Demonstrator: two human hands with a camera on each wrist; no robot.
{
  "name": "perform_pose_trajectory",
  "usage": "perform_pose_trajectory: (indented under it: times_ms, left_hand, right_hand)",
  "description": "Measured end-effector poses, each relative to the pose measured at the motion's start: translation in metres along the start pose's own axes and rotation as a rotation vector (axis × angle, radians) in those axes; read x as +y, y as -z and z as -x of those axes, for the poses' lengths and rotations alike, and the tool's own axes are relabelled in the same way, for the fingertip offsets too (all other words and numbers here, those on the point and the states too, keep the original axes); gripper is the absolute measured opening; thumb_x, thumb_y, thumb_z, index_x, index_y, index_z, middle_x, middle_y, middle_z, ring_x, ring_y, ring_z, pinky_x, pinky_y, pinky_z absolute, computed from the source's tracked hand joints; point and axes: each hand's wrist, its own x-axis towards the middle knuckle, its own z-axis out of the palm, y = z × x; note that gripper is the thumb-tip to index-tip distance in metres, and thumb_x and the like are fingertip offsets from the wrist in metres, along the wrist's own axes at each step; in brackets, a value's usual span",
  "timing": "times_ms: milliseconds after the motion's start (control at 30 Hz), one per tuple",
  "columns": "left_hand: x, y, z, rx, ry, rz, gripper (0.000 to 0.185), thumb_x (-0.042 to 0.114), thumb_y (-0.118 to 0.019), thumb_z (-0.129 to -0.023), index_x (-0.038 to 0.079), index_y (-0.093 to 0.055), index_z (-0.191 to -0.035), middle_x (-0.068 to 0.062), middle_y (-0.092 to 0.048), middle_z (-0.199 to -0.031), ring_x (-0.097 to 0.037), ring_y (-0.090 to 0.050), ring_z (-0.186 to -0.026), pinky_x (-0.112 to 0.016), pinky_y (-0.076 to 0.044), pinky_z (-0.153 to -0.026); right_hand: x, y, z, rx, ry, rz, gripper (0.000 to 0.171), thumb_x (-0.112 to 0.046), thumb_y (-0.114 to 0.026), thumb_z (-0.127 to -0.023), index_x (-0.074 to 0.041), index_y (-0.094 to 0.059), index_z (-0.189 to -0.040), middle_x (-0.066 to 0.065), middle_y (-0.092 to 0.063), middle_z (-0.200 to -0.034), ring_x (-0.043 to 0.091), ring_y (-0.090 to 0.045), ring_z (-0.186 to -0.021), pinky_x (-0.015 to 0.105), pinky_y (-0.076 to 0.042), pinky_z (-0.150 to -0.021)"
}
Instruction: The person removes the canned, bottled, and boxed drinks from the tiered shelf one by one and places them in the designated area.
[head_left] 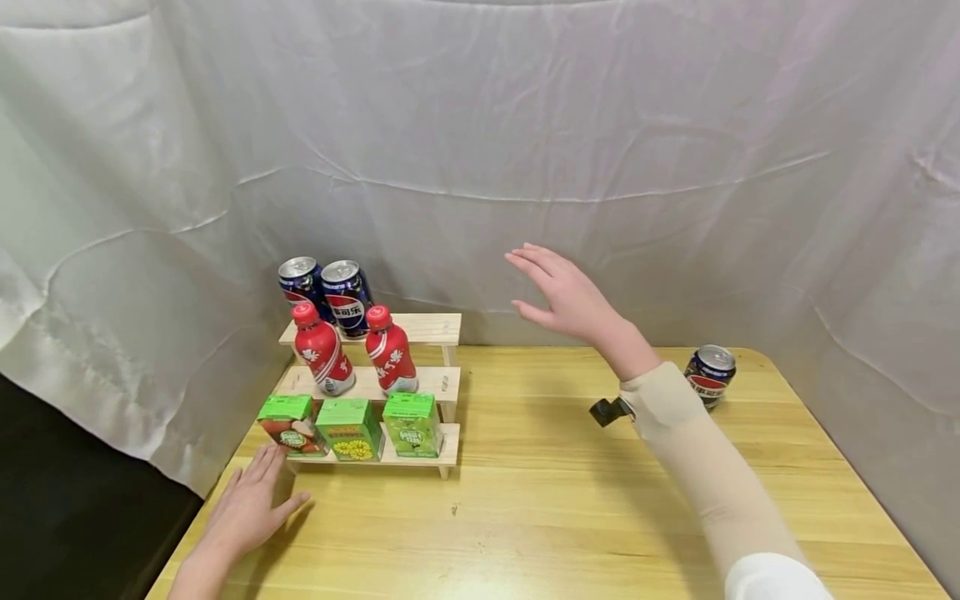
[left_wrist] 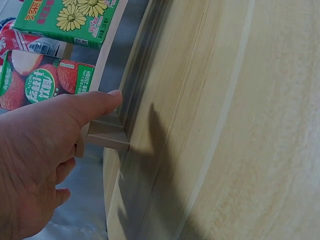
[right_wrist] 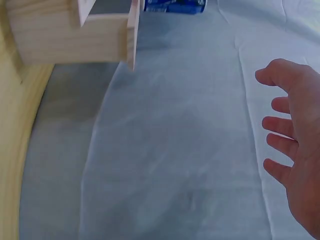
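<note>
A three-step wooden rack (head_left: 442, 329) stands at the table's back left. Two blue cola cans (head_left: 347, 297) sit on its top step, two red bottles (head_left: 390, 350) on the middle one, three green juice cartons (head_left: 348, 429) on the bottom. My left hand (head_left: 251, 504) lies flat and open on the table just in front of the rack's left end; its thumb (left_wrist: 92, 105) touches the rack's foot (left_wrist: 107, 136). My right hand (head_left: 566, 296) hovers open in the air right of the rack, holding nothing. A third blue can (head_left: 708, 375) stands at the table's back right, behind my right forearm.
The wooden table (head_left: 547, 500) is backed and flanked by a white cloth (head_left: 600, 125) hanging close behind the rack. A black wrist camera (head_left: 609, 410) sits on my right forearm. The table's left edge drops off beside my left hand.
</note>
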Motion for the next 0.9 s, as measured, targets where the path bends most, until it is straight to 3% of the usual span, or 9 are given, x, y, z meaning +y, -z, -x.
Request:
perform_pose_trajectory:
  times_ms: [367, 900]
  left_hand:
    - [0.0, 0.002, 0.0, 0.005, -0.001, -0.002, 0.095, 0.057, -0.062, -0.088, -0.014, -0.032, -0.144, -0.038, -0.028, -0.15, -0.051, -0.028, -0.14, -0.071, -0.021, -0.111]
    - [0.0, 0.0, 0.0, 0.004, 0.003, -0.003, 0.095, 0.056, -0.062, -0.088, -0.014, -0.032, -0.144, -0.037, -0.027, -0.151, -0.051, -0.027, -0.14, -0.07, -0.021, -0.111]
  right_hand:
    - [-0.028, -0.016, -0.053, -0.079, 0.021, -0.013, 0.061, -0.034, -0.066, -0.092, -0.005, -0.048, -0.143, 0.016, -0.053, -0.143, 0.032, -0.044, -0.138, 0.045, -0.034, -0.118]
    - [-0.068, -0.049, -0.12, -0.288, -0.052, -0.07, 0.058, -0.044, -0.059, -0.095, -0.013, -0.049, -0.143, 0.008, -0.052, -0.144, 0.023, -0.045, -0.136, 0.038, -0.036, -0.117]
